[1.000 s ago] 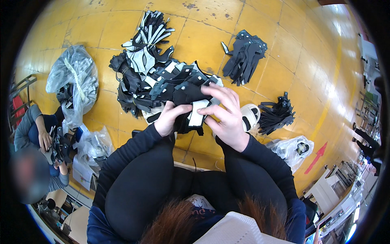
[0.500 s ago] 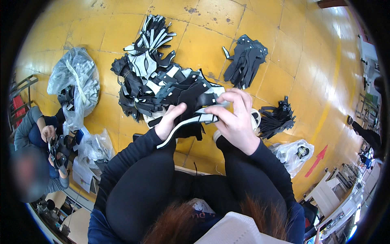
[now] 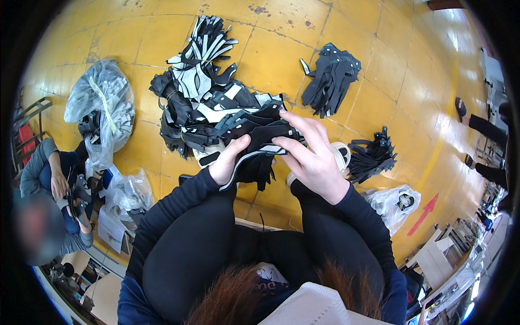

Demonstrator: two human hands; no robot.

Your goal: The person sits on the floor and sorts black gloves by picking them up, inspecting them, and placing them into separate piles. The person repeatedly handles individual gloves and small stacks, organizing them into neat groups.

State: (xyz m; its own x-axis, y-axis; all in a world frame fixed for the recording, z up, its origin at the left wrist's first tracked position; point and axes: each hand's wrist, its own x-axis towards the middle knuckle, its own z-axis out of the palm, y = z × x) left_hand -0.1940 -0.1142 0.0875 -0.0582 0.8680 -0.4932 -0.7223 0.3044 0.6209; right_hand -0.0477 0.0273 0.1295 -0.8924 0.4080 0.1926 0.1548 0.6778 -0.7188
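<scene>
Between my hands is a small bundle of black fabric pieces (image 3: 264, 134), with a white-edged strip (image 3: 249, 156) along its near side. My left hand (image 3: 228, 160) is closed around the left end, thumb on top. At the right end, my right hand (image 3: 316, 156) pinches the pieces between thumb and fingers. Just beyond lies a large heap of black and white fabric pieces (image 3: 208, 111) on the floor, partly hidden by what I hold. More black pieces (image 3: 259, 172) hang or lie below the bundle; I cannot tell which.
On the yellow floor (image 3: 271, 49) lie a dark stack (image 3: 333, 78) and a black bundle (image 3: 374, 157) to the right. Plastic bags of pieces stand at left (image 3: 108, 108) and right (image 3: 395, 206). A seated person (image 3: 57, 179) handles black pieces at left; another person's legs (image 3: 487, 130) show far right.
My right fingers have shifted along the bundle, and the white-edged strip now lies closer against the black pieces. At far right, more of a person's legs has come into view.
</scene>
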